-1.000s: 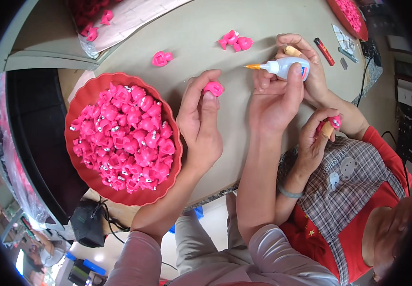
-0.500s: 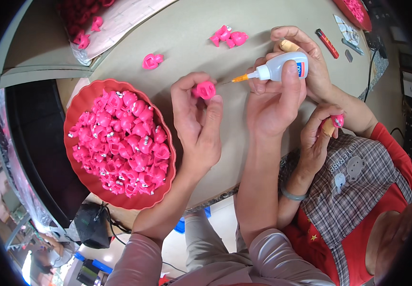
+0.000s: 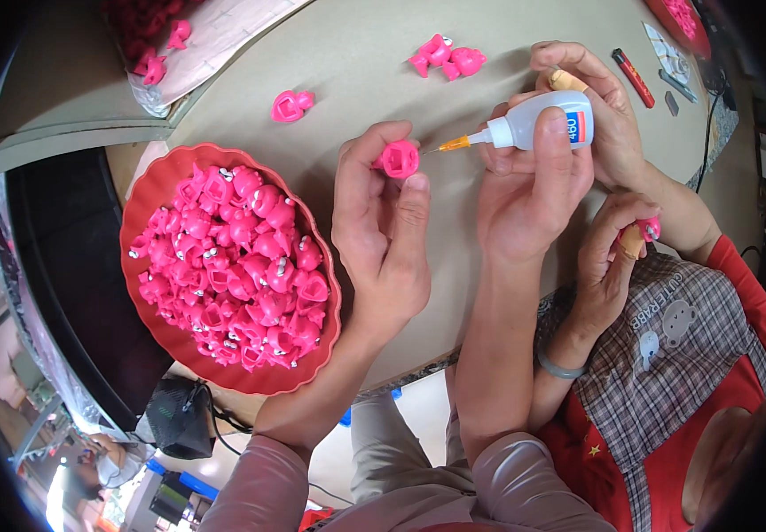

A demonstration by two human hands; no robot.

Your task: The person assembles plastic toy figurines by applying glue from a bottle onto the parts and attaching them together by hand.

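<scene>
My left hand pinches a small pink plastic figure part between thumb and fingers, its hollow opening turned toward me. In my right hand is a white squeeze glue bottle, held on its side. Its orange needle tip points left, and the thin needle ends at or just beside the pink part's right edge; I cannot tell whether they touch. To the left of my left forearm stands a red scalloped bowl heaped with similar pink parts, some with white bits on them.
A co-worker's hands are close on my right, one holding a pink part. Loose pink parts and a small cluster lie beyond my hands. A red marker-like stick lies far right; a black case sits lower left.
The view has shifted, so everything appears slightly displaced. The pink part in my left hand has turned so its opening faces me more, and the needle tip is closer to it.
</scene>
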